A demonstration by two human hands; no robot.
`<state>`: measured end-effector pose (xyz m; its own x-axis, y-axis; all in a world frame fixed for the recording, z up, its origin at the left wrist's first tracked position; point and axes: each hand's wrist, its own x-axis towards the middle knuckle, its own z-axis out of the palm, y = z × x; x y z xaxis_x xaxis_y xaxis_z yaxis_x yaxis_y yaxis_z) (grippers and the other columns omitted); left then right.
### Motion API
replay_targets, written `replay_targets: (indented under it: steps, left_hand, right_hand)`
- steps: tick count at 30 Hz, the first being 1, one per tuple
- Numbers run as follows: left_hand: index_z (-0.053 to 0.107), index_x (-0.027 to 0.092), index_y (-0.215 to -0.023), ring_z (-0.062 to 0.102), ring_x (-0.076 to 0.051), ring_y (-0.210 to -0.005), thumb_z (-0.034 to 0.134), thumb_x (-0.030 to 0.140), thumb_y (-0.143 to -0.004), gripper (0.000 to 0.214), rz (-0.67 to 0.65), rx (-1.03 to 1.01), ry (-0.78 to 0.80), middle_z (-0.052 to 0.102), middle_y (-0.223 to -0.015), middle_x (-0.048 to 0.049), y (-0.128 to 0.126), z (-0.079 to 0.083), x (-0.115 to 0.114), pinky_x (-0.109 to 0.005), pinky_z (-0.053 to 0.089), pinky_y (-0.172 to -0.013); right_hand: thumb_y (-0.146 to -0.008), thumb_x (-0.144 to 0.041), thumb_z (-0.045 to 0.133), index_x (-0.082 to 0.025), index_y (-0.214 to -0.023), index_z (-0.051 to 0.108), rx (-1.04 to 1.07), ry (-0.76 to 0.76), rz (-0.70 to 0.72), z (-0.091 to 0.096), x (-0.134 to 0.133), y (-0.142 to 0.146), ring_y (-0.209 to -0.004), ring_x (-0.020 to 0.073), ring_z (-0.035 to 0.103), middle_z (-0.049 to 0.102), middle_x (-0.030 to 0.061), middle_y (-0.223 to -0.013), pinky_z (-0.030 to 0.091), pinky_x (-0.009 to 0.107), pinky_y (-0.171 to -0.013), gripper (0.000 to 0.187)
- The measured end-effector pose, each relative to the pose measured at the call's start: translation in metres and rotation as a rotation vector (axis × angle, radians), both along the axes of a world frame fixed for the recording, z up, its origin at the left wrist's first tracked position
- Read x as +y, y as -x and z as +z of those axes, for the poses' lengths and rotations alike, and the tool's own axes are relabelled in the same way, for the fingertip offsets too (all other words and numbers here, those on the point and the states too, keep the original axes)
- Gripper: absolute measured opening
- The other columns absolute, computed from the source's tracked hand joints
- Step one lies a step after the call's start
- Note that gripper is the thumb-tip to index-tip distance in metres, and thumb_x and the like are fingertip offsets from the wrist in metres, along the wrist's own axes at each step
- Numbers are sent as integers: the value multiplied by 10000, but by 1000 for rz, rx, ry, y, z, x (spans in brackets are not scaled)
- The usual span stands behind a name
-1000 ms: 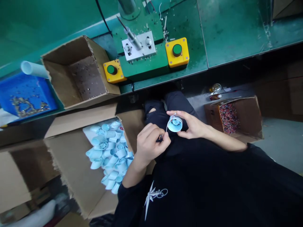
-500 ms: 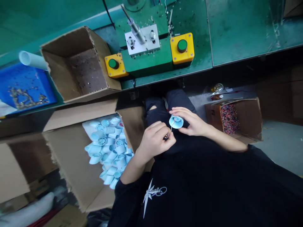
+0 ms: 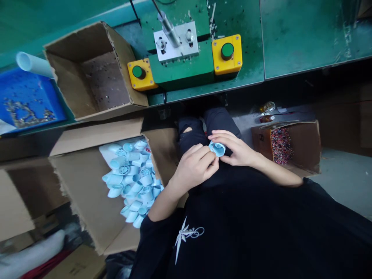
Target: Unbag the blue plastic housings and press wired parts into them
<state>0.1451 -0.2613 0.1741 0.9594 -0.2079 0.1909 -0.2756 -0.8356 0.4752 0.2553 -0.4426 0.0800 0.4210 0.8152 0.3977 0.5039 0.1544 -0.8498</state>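
Light-blue plastic: a short, cup-shaped housing [image 3: 219, 150] is held above the lap [image 3: 222, 121], its open mouth turned up toward the camera. The right hand [image 3: 237, 149], at 3 o'clock of the housing, grasps it, with the fingers along the upper side and the thumb below. The left hand [image 3: 195, 166], at 8 o'clock, is curled into a pinch that meets the rim; what the pinch holds, if anything, is hidden. The principal change is the closing of the gap between the left hand and the housing: half a second earlier, a pale strand of wire spanned that space and a small metallic piece showed among the left fingers, whereas neither can now be made out there. Both hands are accordingly judged to be working at the mouth of one part. Relative to the earlier frame, the green table [image 3: 305, 38] and the metal fixture [image 3: 183, 49] at 11 o'clock appear slightly higher. An open carton [image 3: 87, 193] of similar housings [image 3: 139, 172] stands at 8 o'clock; a smaller carton [image 3: 305, 144] of coloured wire pieces [image 3: 281, 146] lies at 3 o'clock.
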Motion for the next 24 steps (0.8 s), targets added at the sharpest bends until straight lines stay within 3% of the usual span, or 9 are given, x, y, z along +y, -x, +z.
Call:
replay_targets:
  steps: [5,11,13,18,24]
  left_hand:
    - [701,152,-950,579,-191,-749,593,216,-1053,162,-34,30,-37,669,-841,-52,-1,-1,-3,-348,535,-732]
    - [670,115,-1260,660,-213,-920,570,194,-1067,232,143,39,65,715,-1036,-105,5,-8,-6,-359,580,-878]
    - [690,146,-1243,659,-196,-913,586,204,-1068,211,193,9,65,719,-1037,-87,7,-12,-8,-338,566,-874]
    - [792,208,-1061,489,-176,-716,688,348,-1033,177,355,-39,-77,579,-771,-17,9,-26,-14,-329,412,-686]
    - [798,189,-1087,479,-160,-693,644,325,-1062,207,449,-51,-81,551,-741,0,13,-39,-22,-328,396,-681]
  right_hand:
    - [-974,-313,723,-227,-1513,493,2,14,7,0,-1,-1,-1468,300,562,652,148,-1469,511,573,-1216,592]
    - [-943,-280,677,-238,-1431,571,-44,180,-95,0,-4,3,-1458,302,573,692,112,-1441,394,603,-1270,501]
    - [-930,-269,670,-238,-1409,590,-65,199,-118,0,-4,6,-1440,301,587,706,105,-1426,373,597,-1268,487]
    - [-926,-282,660,-253,-1377,614,-74,239,-137,3,1,11,-1391,304,623,721,89,-1412,391,576,-1221,455]
    - [-943,-305,682,-262,-1331,637,-66,220,-215,6,4,14,-1302,297,679,752,80,-1356,388,554,-1186,393]
